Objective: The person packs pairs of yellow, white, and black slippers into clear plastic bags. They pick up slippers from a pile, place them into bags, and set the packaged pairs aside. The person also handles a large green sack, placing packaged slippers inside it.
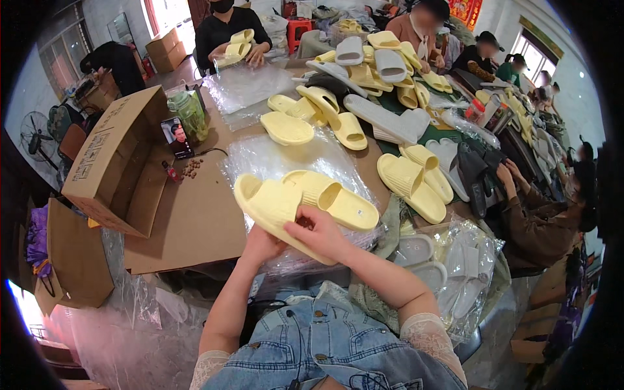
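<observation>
A pale yellow slide slipper (263, 198) is held up in front of me, tilted, its toe end pointing to the far left. My left hand (263, 246) grips it from beneath, with most fingers hidden under the sole. My right hand (318, 233) closes on the same slipper, fingers curled at the strap opening and thumb on top. Right behind it lies a second yellow slipper (341, 201), apart from my fingers. Both are over a stack of see-through plastic bags (260, 156) on the cardboard-covered table (201, 224).
Yellow and grey slippers (390, 123) are heaped at the far right, with a yellow pair (416, 179) nearer. Bagged grey slippers (465, 266) lie by my right elbow. An open carton (120, 149), phone (177, 138) and green jar (188, 114) stand left. Other people work around the table.
</observation>
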A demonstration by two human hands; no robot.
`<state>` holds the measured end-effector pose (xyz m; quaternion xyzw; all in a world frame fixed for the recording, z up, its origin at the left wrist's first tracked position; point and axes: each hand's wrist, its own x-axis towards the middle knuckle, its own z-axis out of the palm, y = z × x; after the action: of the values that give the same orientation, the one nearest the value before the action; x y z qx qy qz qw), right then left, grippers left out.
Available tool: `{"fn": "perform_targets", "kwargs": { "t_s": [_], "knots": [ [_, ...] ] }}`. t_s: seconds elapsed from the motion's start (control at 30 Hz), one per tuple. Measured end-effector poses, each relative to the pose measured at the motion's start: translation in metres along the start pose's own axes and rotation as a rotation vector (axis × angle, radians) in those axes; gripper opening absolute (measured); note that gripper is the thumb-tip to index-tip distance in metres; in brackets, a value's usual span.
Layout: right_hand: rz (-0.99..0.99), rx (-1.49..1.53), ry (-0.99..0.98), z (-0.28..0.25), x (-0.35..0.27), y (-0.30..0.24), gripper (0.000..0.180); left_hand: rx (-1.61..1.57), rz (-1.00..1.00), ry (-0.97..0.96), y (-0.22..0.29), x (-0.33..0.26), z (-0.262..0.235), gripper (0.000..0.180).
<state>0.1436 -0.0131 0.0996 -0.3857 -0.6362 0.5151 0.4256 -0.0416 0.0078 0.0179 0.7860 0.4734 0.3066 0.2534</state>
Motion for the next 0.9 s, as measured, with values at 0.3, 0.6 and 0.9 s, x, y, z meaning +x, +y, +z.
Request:
{"fn": "perform_targets", "kwargs": {
  "t_s": [0.3,0.6,0.9],
  "knots": [
    [0.060,-0.440,-0.003,-0.029,-0.006,0.026,0.032,0.128,0.001,0.005,-0.005,-0.006,0.001,0.048],
    [0.062,-0.785,0.172,-0.077,0.016,0.060,0.053,0.157,0.025,0.018,-0.018,-0.007,0.009,0.051],
    [0.016,-0.805,0.129,-0.045,0.076,0.081,0.041,0.155,0.001,0.008,-0.010,-0.007,0.005,0.057]
  ]
}}
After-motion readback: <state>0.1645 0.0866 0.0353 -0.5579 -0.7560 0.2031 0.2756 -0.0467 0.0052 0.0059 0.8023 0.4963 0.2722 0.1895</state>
